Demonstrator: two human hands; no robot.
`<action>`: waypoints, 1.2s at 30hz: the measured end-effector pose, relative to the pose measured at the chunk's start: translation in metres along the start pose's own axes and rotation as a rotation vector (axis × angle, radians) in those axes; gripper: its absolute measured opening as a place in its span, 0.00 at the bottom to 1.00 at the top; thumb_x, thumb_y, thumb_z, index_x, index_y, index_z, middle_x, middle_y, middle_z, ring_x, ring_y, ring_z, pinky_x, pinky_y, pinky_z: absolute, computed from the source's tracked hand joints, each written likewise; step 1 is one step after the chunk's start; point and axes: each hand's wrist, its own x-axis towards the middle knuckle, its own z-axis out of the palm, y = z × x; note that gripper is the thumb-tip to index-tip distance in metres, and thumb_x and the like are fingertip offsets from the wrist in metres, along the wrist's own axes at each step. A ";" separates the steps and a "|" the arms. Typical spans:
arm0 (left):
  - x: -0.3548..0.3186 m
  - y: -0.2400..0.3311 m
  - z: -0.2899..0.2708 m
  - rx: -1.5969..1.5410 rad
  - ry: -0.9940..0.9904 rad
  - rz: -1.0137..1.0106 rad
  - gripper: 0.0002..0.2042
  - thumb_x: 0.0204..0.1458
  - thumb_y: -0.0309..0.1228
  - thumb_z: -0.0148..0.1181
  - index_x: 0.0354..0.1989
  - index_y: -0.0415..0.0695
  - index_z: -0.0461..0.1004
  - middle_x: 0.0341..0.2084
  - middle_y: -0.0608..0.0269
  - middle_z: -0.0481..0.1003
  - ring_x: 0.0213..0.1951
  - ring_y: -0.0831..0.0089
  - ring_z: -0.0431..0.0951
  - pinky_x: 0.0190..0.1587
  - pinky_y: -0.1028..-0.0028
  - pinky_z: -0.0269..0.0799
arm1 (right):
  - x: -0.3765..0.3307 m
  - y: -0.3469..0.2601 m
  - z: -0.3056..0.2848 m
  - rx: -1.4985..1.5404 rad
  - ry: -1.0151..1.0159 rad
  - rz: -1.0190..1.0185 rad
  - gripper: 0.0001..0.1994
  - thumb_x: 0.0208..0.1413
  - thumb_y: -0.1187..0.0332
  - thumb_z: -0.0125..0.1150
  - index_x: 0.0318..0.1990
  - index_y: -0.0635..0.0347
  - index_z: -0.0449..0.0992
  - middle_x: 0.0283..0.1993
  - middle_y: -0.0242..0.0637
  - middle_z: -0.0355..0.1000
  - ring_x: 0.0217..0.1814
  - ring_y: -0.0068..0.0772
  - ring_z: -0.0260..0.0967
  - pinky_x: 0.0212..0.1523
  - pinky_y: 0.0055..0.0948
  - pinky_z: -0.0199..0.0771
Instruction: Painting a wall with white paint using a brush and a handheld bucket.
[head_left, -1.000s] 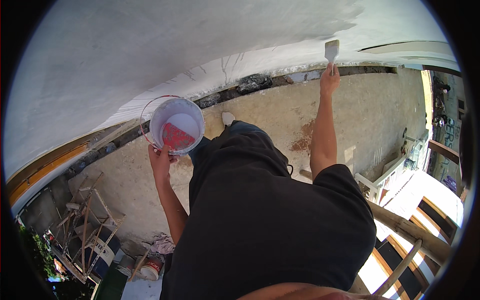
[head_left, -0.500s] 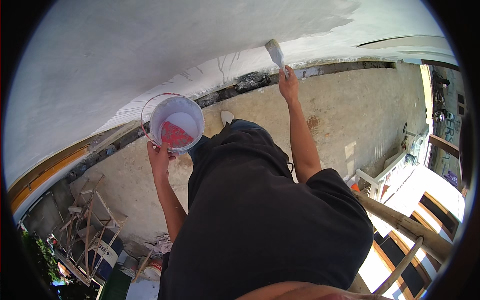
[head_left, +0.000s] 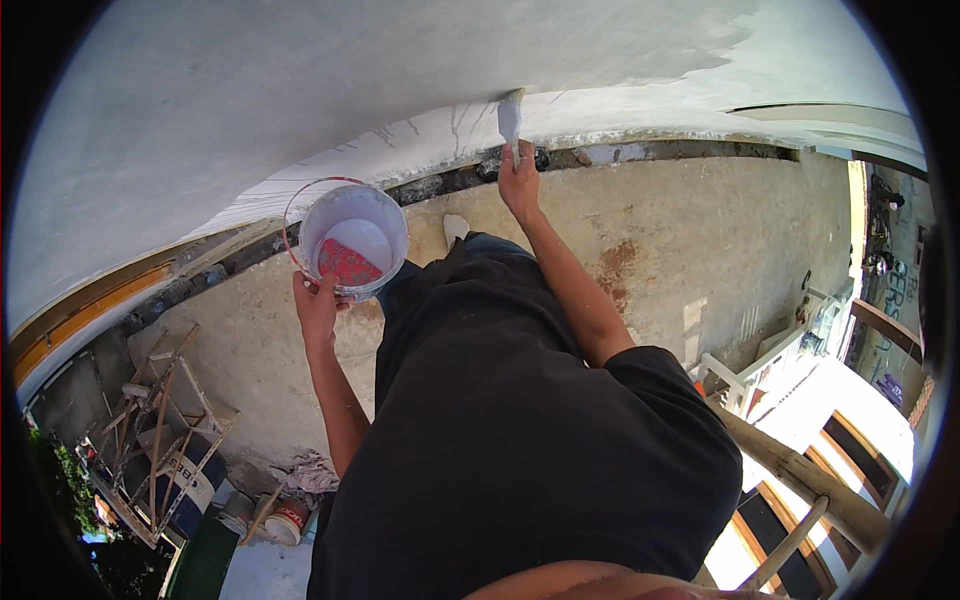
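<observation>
My left hand [head_left: 318, 305] grips the near rim of a paint bucket [head_left: 392, 212], with the thumb over the edge. White liquid paint [head_left: 362, 236] lies inside, beside a flat red piece [head_left: 346, 262] smeared with paint. The bucket's thin red handle [head_left: 290, 215] stands out to its left. My right hand [head_left: 519, 183] is closed round the handle of a wide paintbrush [head_left: 510, 118]. Its bristles are up against the wall [head_left: 330, 85], at the border between a greyer, wet-looking area and a whiter strip with dark drips running down it.
A narrow trench with dark debris [head_left: 430, 187] runs along the wall's foot. Rusty metal frames [head_left: 165, 420] and several buckets [head_left: 288, 520] stand at lower left. Wooden poles [head_left: 800, 470] cross at lower right, near a white railing [head_left: 770, 365]. My shoe [head_left: 456, 228] is on the concrete floor.
My right hand has moved left with the paintbrush along the wall, and the brush is now more upright. The bucket stays in my left hand, nearly in the same place.
</observation>
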 end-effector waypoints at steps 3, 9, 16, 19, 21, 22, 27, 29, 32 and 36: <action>-0.001 0.001 -0.006 0.027 -0.003 0.005 0.13 0.51 0.28 0.56 0.41 0.41 0.60 0.28 0.57 0.74 0.20 0.69 0.78 0.21 0.76 0.73 | 0.009 0.020 -0.008 -0.128 -0.127 -0.121 0.17 0.63 0.57 0.50 0.52 0.58 0.67 0.32 0.58 0.74 0.38 0.63 0.73 0.39 0.50 0.70; -0.010 -0.010 -0.019 -0.009 0.021 -0.037 0.12 0.52 0.28 0.55 0.40 0.41 0.59 0.28 0.57 0.74 0.20 0.70 0.78 0.20 0.76 0.72 | 0.082 0.071 -0.092 -0.183 0.497 0.054 0.22 0.63 0.55 0.51 0.47 0.72 0.70 0.38 0.60 0.75 0.40 0.60 0.73 0.43 0.47 0.70; -0.011 -0.013 -0.027 0.022 0.055 -0.015 0.12 0.52 0.27 0.55 0.40 0.41 0.59 0.27 0.56 0.73 0.18 0.71 0.77 0.20 0.76 0.72 | 0.074 0.050 -0.036 -0.106 0.418 0.087 0.22 0.63 0.54 0.50 0.48 0.70 0.70 0.40 0.63 0.73 0.44 0.63 0.71 0.45 0.48 0.69; -0.012 -0.012 -0.027 0.036 0.057 -0.018 0.12 0.52 0.27 0.55 0.40 0.41 0.59 0.27 0.57 0.73 0.18 0.71 0.77 0.20 0.76 0.72 | 0.013 0.028 0.016 -0.033 0.048 0.012 0.19 0.62 0.53 0.51 0.50 0.59 0.71 0.35 0.61 0.74 0.41 0.66 0.72 0.43 0.52 0.69; -0.014 -0.009 -0.026 0.042 0.063 -0.016 0.12 0.52 0.27 0.55 0.40 0.41 0.59 0.27 0.57 0.73 0.19 0.71 0.77 0.20 0.76 0.72 | 0.005 0.037 0.019 -0.137 -0.100 -0.043 0.19 0.61 0.52 0.52 0.50 0.56 0.71 0.34 0.58 0.75 0.40 0.64 0.73 0.41 0.52 0.70; -0.014 -0.006 -0.024 0.038 0.056 -0.016 0.12 0.52 0.27 0.55 0.41 0.41 0.59 0.26 0.57 0.73 0.19 0.71 0.78 0.20 0.76 0.72 | 0.001 0.042 0.020 -0.242 -0.247 -0.097 0.18 0.60 0.52 0.53 0.50 0.53 0.72 0.33 0.54 0.76 0.38 0.61 0.74 0.40 0.51 0.71; -0.023 -0.014 -0.035 0.020 0.067 -0.038 0.11 0.54 0.27 0.55 0.41 0.41 0.60 0.26 0.58 0.74 0.20 0.71 0.78 0.20 0.76 0.72 | 0.051 0.033 -0.039 -0.458 -0.141 -0.016 0.18 0.59 0.49 0.54 0.49 0.49 0.74 0.32 0.45 0.78 0.37 0.52 0.76 0.37 0.46 0.73; -0.026 -0.010 -0.034 0.001 0.065 -0.037 0.10 0.54 0.27 0.54 0.41 0.42 0.60 0.27 0.57 0.75 0.20 0.70 0.78 0.20 0.76 0.71 | 0.068 0.061 -0.062 -0.458 -0.028 0.005 0.19 0.59 0.49 0.54 0.49 0.51 0.74 0.31 0.43 0.78 0.36 0.50 0.76 0.37 0.47 0.72; -0.029 -0.013 -0.037 -0.021 0.073 -0.043 0.10 0.54 0.27 0.54 0.41 0.42 0.60 0.27 0.58 0.75 0.19 0.70 0.78 0.20 0.76 0.71 | 0.070 0.086 -0.072 -0.383 0.087 0.109 0.24 0.61 0.49 0.52 0.51 0.62 0.74 0.33 0.49 0.77 0.37 0.51 0.76 0.38 0.46 0.72; -0.027 -0.017 -0.041 0.012 0.080 -0.049 0.11 0.53 0.27 0.54 0.40 0.41 0.60 0.27 0.58 0.74 0.19 0.71 0.78 0.20 0.76 0.71 | 0.064 0.077 -0.022 -0.093 0.419 0.252 0.26 0.65 0.52 0.45 0.50 0.74 0.71 0.46 0.66 0.71 0.50 0.66 0.69 0.50 0.48 0.67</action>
